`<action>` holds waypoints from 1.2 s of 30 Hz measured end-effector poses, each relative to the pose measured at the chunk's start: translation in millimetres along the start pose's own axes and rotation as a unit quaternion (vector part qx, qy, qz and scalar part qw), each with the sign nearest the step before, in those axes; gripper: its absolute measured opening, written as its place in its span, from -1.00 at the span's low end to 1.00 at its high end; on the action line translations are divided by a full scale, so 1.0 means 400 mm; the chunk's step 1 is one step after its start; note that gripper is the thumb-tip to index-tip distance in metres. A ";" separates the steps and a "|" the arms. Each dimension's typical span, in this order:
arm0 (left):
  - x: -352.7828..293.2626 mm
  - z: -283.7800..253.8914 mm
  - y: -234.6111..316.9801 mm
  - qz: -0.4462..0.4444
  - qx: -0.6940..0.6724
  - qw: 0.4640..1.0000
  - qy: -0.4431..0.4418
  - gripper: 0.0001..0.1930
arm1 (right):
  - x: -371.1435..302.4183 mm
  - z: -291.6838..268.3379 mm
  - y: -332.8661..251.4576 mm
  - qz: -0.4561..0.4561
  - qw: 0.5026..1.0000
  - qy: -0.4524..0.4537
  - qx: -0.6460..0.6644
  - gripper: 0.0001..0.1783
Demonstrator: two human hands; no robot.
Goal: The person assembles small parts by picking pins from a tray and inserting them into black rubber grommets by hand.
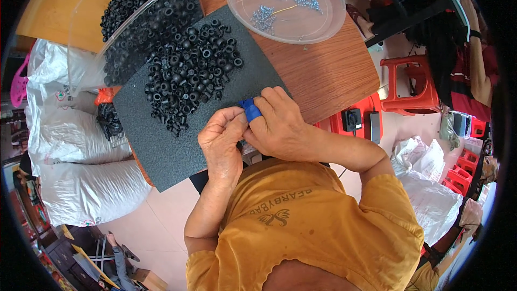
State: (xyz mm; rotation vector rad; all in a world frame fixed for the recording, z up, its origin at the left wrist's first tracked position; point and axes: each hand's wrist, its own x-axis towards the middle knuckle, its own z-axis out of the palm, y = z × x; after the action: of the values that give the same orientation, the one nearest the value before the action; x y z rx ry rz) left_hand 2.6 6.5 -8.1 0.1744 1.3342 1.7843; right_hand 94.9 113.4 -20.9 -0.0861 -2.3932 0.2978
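My left hand (pixel 222 139) and my right hand (pixel 281 124) meet over the near edge of a dark grey foam mat (pixel 177 156). Thumb and fingers of the left hand are pinched together, touching the right hand's fingertips. The right hand's fingers are curled closed, and a blue wrapping (pixel 250 110) goes round one of them. Whatever lies between the fingertips is too small or hidden to make out. Just beyond the hands, a pile of small black rubber caps (pixel 194 67) is spread over the mat; some show round openings, others domed tops.
A clear plastic bin (pixel 86 67) of similar black parts stands at the far left. On the brown wooden table (pixel 323 70), a round clear lid (pixel 242 16) holds small blue pieces. White sacks (pixel 91 188) are stacked left; a red stool (pixel 412 86) stands right. Other people are partly visible nearby.
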 end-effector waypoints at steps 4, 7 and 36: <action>0.003 0.001 0.011 -0.022 0.004 1.000 -0.016 -0.89 | 0.005 0.002 0.005 -0.010 0.999 0.030 0.005 -0.73; 0.008 -0.010 0.023 -0.048 -0.002 0.998 -0.040 -0.83 | 0.008 0.003 0.012 -0.002 0.998 0.057 0.020 -0.73; -0.010 -0.013 0.000 0.036 0.117 0.990 -0.072 -0.70 | 0.010 0.006 0.022 -0.097 0.995 -0.004 0.028 -0.75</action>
State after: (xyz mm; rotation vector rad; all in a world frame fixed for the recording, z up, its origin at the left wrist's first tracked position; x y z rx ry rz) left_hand 2.0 0.2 -8.8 0.4748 1.4445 1.6366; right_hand 90.0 122.2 -22.1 0.1727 -2.3764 0.2731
